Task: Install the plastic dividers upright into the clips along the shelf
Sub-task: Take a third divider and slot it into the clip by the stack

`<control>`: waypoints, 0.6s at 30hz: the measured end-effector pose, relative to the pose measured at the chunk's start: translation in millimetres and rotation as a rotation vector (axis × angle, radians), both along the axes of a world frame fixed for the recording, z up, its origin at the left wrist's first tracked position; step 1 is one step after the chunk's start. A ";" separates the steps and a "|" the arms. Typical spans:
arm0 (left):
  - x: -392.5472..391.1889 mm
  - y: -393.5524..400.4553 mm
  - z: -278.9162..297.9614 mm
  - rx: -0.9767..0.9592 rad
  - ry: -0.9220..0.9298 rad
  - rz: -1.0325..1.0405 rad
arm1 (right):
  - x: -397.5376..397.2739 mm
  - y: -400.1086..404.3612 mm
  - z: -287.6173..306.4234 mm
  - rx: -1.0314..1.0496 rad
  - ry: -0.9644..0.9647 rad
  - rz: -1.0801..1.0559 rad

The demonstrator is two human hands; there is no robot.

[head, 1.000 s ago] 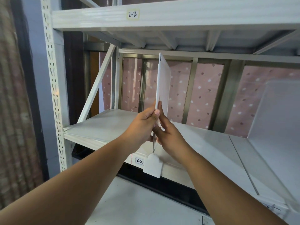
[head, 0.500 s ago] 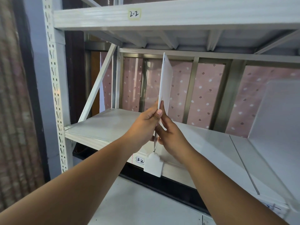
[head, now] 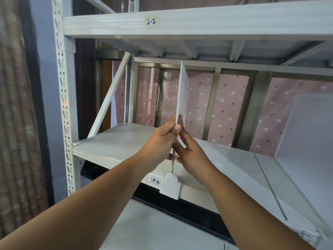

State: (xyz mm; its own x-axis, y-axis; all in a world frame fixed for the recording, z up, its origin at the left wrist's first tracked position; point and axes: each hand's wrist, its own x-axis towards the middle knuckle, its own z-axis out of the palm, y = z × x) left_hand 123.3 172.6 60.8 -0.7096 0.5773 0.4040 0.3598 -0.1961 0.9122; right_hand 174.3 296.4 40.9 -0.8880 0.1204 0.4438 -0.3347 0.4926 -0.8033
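A white plastic divider (head: 182,94) stands upright, edge-on to me, over the front of the white shelf (head: 115,141). My left hand (head: 160,141) pinches its near edge from the left. My right hand (head: 191,154) presses against it from the right. Both hands grip the lower part of the panel. Its bottom edge runs down into a white clip (head: 170,185) on the shelf's front lip, next to a label reading 3-2. A second translucent divider (head: 306,132) stands upright on the shelf at the far right.
An upper shelf beam (head: 198,22) labelled 2-2 hangs close above the divider's top. A perforated white upright post (head: 64,105) and a diagonal brace (head: 110,100) stand at left. Pink dotted fabric covers the back. A lower shelf surface (head: 153,228) lies beneath.
The divider has turned more edge-on and nearer vertical. Both hands keep the same grip, shifted only slightly.
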 end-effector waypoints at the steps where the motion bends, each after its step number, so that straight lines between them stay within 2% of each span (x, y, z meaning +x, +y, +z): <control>1: 0.4 -0.3 0.0 -0.007 0.003 -0.002 | 0.3 0.7 -0.5 -0.001 -0.003 0.002; 13: 2.6 -3.0 -4.0 -0.027 0.067 0.020 | -1.2 0.7 -11.7 0.009 0.059 -0.005; 18: -6.0 0.4 -9.7 -0.079 0.200 0.079 | -5.9 1.7 -19.3 -0.013 0.082 -0.017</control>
